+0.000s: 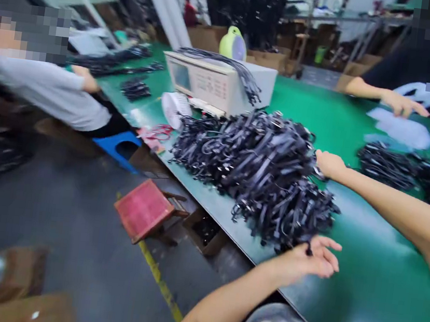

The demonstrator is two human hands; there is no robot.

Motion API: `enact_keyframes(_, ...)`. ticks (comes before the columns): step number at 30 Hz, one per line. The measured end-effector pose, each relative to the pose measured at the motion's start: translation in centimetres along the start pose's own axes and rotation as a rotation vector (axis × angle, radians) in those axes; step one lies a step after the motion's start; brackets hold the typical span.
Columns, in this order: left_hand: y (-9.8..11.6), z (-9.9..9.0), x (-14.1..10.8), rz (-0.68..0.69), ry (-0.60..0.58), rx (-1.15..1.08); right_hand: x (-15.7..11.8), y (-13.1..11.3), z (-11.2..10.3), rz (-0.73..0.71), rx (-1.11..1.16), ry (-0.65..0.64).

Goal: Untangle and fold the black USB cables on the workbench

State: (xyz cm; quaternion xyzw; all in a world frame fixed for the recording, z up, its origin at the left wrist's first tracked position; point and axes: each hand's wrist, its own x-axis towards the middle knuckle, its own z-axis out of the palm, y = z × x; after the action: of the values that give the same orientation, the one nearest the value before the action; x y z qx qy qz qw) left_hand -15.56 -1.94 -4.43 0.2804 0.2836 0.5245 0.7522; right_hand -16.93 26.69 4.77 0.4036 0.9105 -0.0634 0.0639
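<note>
A large heap of black cables (265,167) lies on the green table (376,254). At the heap's near end, my left hand (315,257) is palm up with its fingers apart, its wrist side touching the lowest cables. On the far right side of the pile, my right hand (328,164) has its fingers curled at the edge of the cables. What those fingers hold, if anything, is too small to make out. Beyond the heap stands a white bench instrument (209,82) with more dark cables (230,63) draped over its top.
A small white fan (175,109) and red wires (159,132) sit left of the heap. More cable bundles (387,164) lie at right, near a person's hand (402,104). Another person (55,89) sits at left. A red stool (144,210) stands on the floor.
</note>
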Motion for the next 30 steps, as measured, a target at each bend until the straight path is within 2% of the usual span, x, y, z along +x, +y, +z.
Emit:
enact_keyframes(3, 1.6, 0.7, -1.2, -0.007, 0.019, 0.097, -6.0, 4.1, 2.1, 0.282, 0.129, -0.059)
enact_keyframes(6, 1.7, 1.2, -1.3, -0.005, 0.024, 0.283, -11.9, 6.6, 2.8, 0.448, 0.33, -0.101)
enact_keyframes(9, 0.8, 2.0, -1.4, 0.006, 0.054, 0.405, -17.7, 7.1, 3.6, 0.503, 0.63, -0.164)
enact_keyframes(12, -0.8, 3.4, -2.2, 0.101, 0.216, 0.524, -21.8, 5.5, 5.3, 0.482, 0.955, -0.205)
enact_keyframes(13, -1.5, 4.0, -2.6, 0.182, 0.301, 0.617, -22.7, 4.7, 5.9, 0.468, 1.049, -0.203)
enact_keyframes(15, -2.8, 5.2, -3.6, 0.397, 0.424, 0.956, -23.7, 3.1, 6.9, 0.436, 1.203, -0.178)
enact_keyframes(17, -3.9, 6.0, -4.5, 0.582, 0.416, 1.403, -24.3, 2.1, 7.4, 0.399, 1.314, -0.155)
enact_keyframes(18, -4.3, 6.2, -4.8, 0.625, 0.374, 1.595, -24.5, 2.0, 7.5, 0.381, 1.352, -0.147)
enact_keyframes(20, -4.6, 6.3, -5.4, 0.615, 0.31, 1.815, -25.1, 2.4, 7.6, 0.356, 1.397, -0.138)
enact_keyframes(22, -4.5, 6.0, -5.9, 0.573, 0.338, 1.909, -25.9, 3.5, 7.8, 0.359, 1.422, -0.137)
enact_keyframes(26, -3.7, 4.7, -7.4, 0.508, 0.478, 1.982, -28.5, 5.9, 8.5, 0.38, 1.479, -0.201)
enact_keyframes(30, -2.3, 4.0, -8.2, 0.418, 0.647, 2.064, -31.6, 7.1, 9.3, 0.327, 1.471, -0.291)
